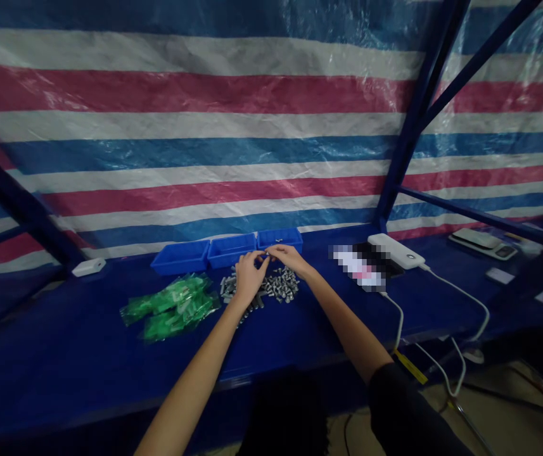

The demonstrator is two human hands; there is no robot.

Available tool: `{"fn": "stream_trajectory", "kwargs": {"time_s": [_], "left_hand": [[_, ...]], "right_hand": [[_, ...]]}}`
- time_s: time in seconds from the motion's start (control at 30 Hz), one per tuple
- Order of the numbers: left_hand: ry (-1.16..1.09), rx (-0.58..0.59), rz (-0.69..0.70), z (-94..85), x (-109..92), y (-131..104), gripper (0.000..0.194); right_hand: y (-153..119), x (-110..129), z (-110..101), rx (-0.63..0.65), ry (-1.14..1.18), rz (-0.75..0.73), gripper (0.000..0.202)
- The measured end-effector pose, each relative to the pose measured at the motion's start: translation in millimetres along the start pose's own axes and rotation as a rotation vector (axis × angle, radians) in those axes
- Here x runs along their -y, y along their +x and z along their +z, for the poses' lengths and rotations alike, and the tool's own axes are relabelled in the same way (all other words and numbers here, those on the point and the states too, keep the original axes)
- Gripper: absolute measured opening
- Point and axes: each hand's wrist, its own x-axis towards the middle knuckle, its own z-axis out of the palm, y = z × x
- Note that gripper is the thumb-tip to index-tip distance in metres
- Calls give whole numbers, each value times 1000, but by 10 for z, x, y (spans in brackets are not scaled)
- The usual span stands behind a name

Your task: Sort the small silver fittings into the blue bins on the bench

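Note:
My left hand [249, 277] and my right hand [288, 258] meet at the fingertips over a heap of small metal parts [283, 286]. Fingers of both hands are pinched together on something small, mostly hidden between them. Under my left hand lie longer grey metal pieces [227, 288], with shorter, shinier ones to the right. Just behind the hands stand three blue bins in a row: a left bin [180, 266], a middle bin [230, 258] and a right bin [294, 239]. A few small bits show in the right bin.
Green parts in clear plastic bags [176, 307] lie left of the heap. Rightward are a blurred-out device [361, 266], a white power bank [397, 251] with white cables [461, 297], and a scale [483, 244]. A white box [89, 267] sits far left. Blue posts [407, 139] frame the table.

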Motion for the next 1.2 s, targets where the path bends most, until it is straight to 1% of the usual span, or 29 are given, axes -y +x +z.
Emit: {"fn": "stream_trajectory", "kwargs": {"time_s": [0.13, 0.23, 0.37, 0.47, 0.57, 0.67, 0.77, 0.8, 0.87, 0.93, 0.97, 1.0, 1.07, 1.13, 1.2], "left_hand": [[-65, -63, -1, -9, 4, 16, 20], [-92, -89, 1, -14, -4, 17, 23], [-87, -99, -5, -11, -23, 13, 27], [-35, -81, 5, -12, -41, 7, 27], [28, -24, 28, -18, -71, -13, 26], [86, 31, 47, -26, -106, -42, 24], [128, 39, 83, -28, -127, -64, 21], [136, 39, 90, -27, -129, -66, 20], [146, 41, 89, -25, -129, -66, 19], [153, 44, 79, -21, -126, -62, 19], [157, 46, 77, -18, -125, -60, 19], [160, 53, 81, -15, -124, -59, 19], [174, 81, 97, -6, -122, -62, 18], [199, 131, 119, 7, -119, -73, 18], [229, 197, 144, 25, -110, -90, 19]], "right_hand": [[-29, 38, 12, 10, 121, 77, 19], [-39, 36, 4, 35, 206, 119, 20], [-52, 49, 8, 56, 238, 128, 25], [-47, 61, 6, 20, 173, 104, 25], [-13, 33, -34, -42, 70, 76, 22], [40, -40, -114, -157, -71, 47, 18], [81, -103, -184, -255, -167, 14, 16], [90, -112, -194, -270, -151, -6, 18], [99, -108, -192, -269, -56, -58, 29], [96, -90, -171, -233, 30, -107, 39], [90, -81, -161, -202, 42, -125, 42], [81, -73, -154, -166, 27, -136, 41], [48, -65, -154, -93, -98, -150, 33], [-1, -61, -169, -45, -319, -131, 25], [-55, -53, -191, -35, -554, -85, 19]]}}
